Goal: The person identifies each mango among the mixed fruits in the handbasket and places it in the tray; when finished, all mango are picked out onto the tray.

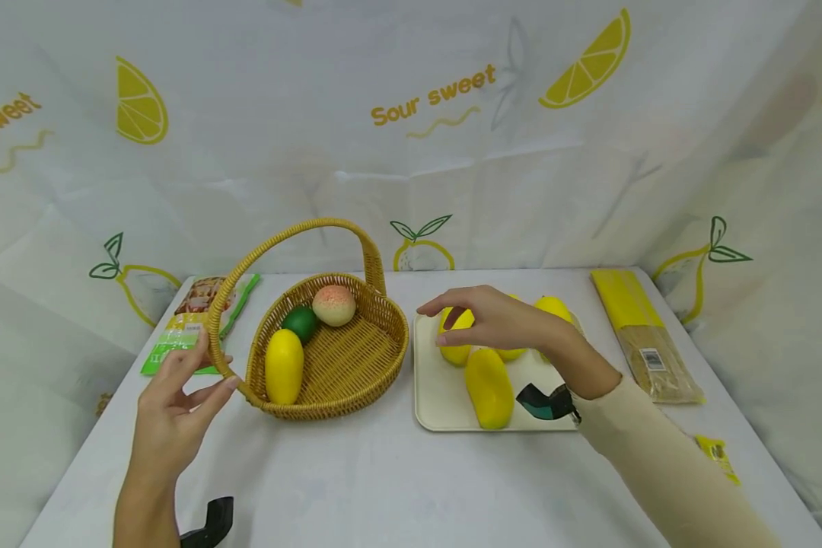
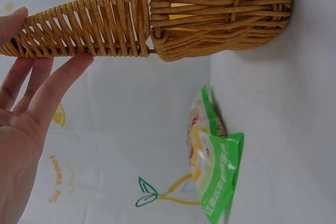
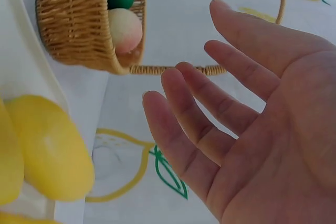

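My left hand (image 1: 171, 415) grips the near left side of the handle of a wicker basket (image 1: 356, 396), thumb on one side and fingers on the other (image 2: 58, 85). Inside the basket lie a yellow mango (image 1: 284, 367), a dark green round fruit (image 1: 300, 325) and a peach (image 1: 334, 305). Over a cream tray (image 1: 428, 407) hovers my right hand (image 1: 496, 318), fingers spread and holding nothing, as the right wrist view shows. Several yellow mangoes lie on the tray, one (image 1: 489, 388) near its front edge; the right hand and forearm partly cover others.
A green snack bag (image 1: 178, 335) lies behind my left hand at the table's left. To the right are a yellow-topped pack of noodles (image 1: 647, 335) and a small yellow packet (image 1: 718, 457). A lemon-print curtain (image 1: 281, 152) closes off the back and sides.
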Action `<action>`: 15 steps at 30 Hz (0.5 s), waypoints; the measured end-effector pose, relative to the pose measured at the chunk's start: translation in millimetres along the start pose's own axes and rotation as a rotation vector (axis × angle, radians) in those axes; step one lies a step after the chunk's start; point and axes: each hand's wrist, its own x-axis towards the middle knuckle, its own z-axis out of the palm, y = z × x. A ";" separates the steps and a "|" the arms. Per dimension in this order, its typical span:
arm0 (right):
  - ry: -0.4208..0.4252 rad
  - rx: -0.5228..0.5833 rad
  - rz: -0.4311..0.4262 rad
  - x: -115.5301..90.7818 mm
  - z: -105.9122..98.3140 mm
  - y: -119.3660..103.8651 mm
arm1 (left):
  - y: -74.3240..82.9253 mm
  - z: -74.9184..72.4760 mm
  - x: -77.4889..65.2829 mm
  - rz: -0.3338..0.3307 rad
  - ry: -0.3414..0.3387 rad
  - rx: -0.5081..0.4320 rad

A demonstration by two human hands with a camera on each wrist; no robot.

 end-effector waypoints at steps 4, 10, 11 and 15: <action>-0.022 0.045 -0.038 18.2 5.4 -7.9 | 0.7 -0.8 -0.2 -0.001 -0.001 0.004; -0.061 0.075 -0.094 44.1 14.0 -26.7 | 1.7 -1.0 -0.9 -0.034 -0.004 0.014; -0.062 0.066 -0.108 48.0 15.4 -30.1 | 1.7 -0.8 -0.9 -0.035 -0.003 0.011; -0.071 0.040 -0.164 62.4 21.0 -40.2 | 1.4 0.0 -0.6 -0.037 -0.001 0.005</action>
